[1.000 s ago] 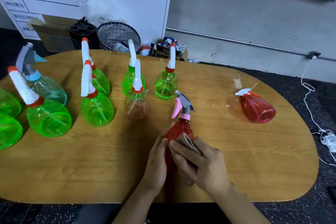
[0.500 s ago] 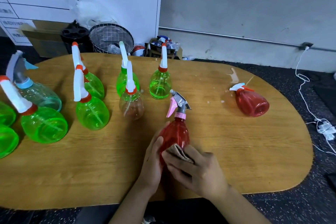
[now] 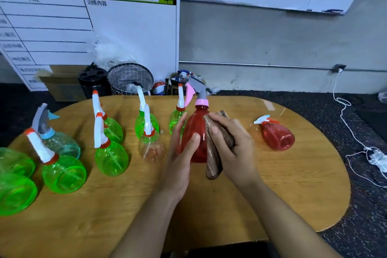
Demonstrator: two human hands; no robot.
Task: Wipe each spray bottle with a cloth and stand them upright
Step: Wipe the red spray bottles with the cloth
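Observation:
A red spray bottle (image 3: 195, 132) with a grey head and pink trigger is held upright above the wooden table (image 3: 272, 184). My left hand (image 3: 180, 157) grips its left side, thumb across the front. My right hand (image 3: 232, 146) presses a brown cloth (image 3: 212, 159) against the bottle's right side, fingers curled around the cloth. A second red bottle (image 3: 277, 135) lies on its side at the right. Several green bottles (image 3: 111, 158) and a clear one (image 3: 151, 147) stand at the left and back.
A light-blue bottle (image 3: 60, 143) with a grey head stands at the far left. Behind the table sit a mesh bin (image 3: 130, 78), a black bin (image 3: 93, 81) and a cardboard box (image 3: 62, 86). A white cable (image 3: 354, 136) trails on the dark floor at the right.
Both hands have raised the red bottle from near the table's front edge to higher up. The cloth has slid to the bottle's right side. The camera has tilted upward.

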